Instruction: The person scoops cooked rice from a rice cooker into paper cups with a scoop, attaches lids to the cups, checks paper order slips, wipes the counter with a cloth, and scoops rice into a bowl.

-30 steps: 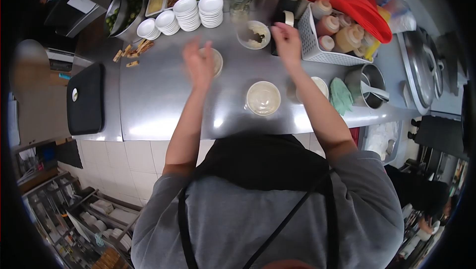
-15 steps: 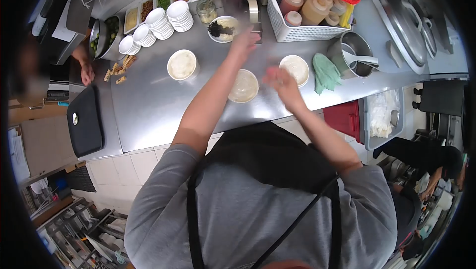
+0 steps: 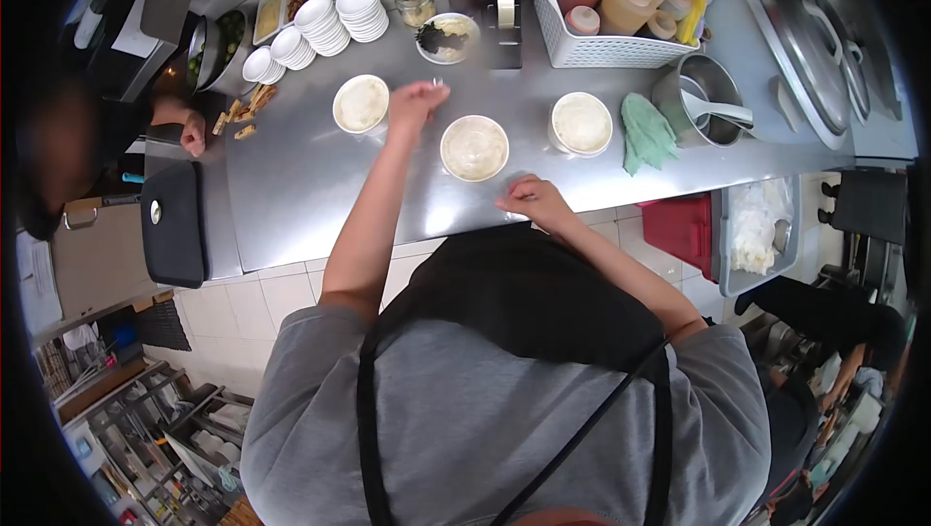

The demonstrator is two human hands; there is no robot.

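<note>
My left hand [image 3: 417, 107] is over the steel counter between the left white bowl [image 3: 362, 104] and the middle bowl [image 3: 474, 149]. Its fingers are pressed together, with a small pale bit at the tips that I cannot make out. Nearer my apron, my right hand [image 3: 538, 202] is closed, its fingertips against the thumb just below the middle bowl. What it holds, if anything, is hidden. A third bowl [image 3: 581, 125] stands to the right; all three have pale contents. Beyond my hands are a tape dispenser [image 3: 504, 12] and a bowl with black shreds [image 3: 447, 38].
Stacked small white dishes [image 3: 321, 25] stand at the back left. A white basket [image 3: 621, 48] of squeeze bottles, a green cloth [image 3: 648, 132] and a steel pot [image 3: 694, 99] are to the right. Another person's hand [image 3: 193, 133] rests by the left counter end.
My left hand has come back from beside the tape dispenser, towards the left bowl. My right hand has moved from near the right bowl down towards my apron. The view has shifted slightly.
</note>
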